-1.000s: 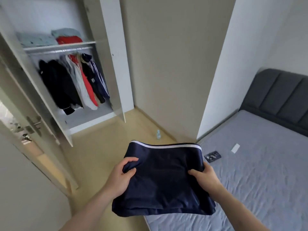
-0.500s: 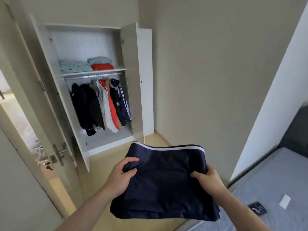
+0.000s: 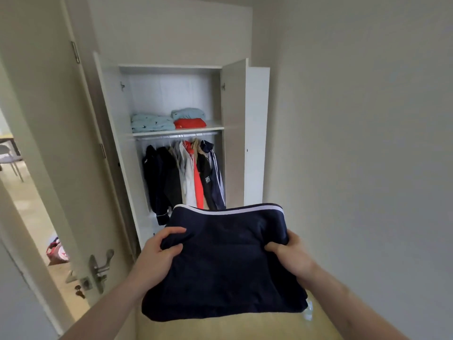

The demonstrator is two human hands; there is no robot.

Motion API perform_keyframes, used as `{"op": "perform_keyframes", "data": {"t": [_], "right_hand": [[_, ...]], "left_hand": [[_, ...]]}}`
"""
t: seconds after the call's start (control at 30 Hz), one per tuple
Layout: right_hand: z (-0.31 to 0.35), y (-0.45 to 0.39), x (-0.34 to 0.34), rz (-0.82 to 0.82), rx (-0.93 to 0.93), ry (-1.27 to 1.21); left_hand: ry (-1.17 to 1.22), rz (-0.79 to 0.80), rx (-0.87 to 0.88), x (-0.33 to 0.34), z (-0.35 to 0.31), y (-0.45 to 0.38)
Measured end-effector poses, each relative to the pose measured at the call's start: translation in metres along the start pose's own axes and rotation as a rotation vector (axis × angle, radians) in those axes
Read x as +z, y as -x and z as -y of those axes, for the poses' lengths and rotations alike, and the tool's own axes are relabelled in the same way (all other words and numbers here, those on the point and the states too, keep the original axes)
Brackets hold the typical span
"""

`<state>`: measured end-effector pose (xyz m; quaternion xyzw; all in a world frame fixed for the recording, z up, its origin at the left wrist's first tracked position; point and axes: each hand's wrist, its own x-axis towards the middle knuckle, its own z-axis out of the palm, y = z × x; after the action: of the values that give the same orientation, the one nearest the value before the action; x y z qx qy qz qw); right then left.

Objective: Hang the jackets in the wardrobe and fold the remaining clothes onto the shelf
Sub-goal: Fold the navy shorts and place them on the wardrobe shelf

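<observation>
Folded garment (image 3: 225,263) navy, white stripe at edge. Wardrobe (image 3: 171,94) white. Shelf stacks pale blue (image 3: 150,123) and red (image 3: 190,123).

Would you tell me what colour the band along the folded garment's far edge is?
White, on a dark navy garment; the head view shows it.

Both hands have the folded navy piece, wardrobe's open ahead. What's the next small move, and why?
Probably lift the folded navy garment, gripped by the left hand and right hand, toward the shelf; the red and blue folded stacks look like the lower pile.
</observation>
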<state>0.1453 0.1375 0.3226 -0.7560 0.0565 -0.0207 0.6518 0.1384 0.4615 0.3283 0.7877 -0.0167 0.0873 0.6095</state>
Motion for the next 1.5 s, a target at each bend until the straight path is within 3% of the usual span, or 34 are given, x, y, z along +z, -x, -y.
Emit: {"op": "perform_keyframes", "data": {"t": [0.97,1.5], "right_hand": [[0.113,-0.459,0.155,-0.131,-0.103,-0.018],[0.177,-0.782,0.205,-0.008,-0.175,0.01]], "left_hand": [[0.037,-0.028,0.158,-0.066,0.015,-0.506],[0.078,-0.173,0.163,-0.055,0.033,-0.782]]}}
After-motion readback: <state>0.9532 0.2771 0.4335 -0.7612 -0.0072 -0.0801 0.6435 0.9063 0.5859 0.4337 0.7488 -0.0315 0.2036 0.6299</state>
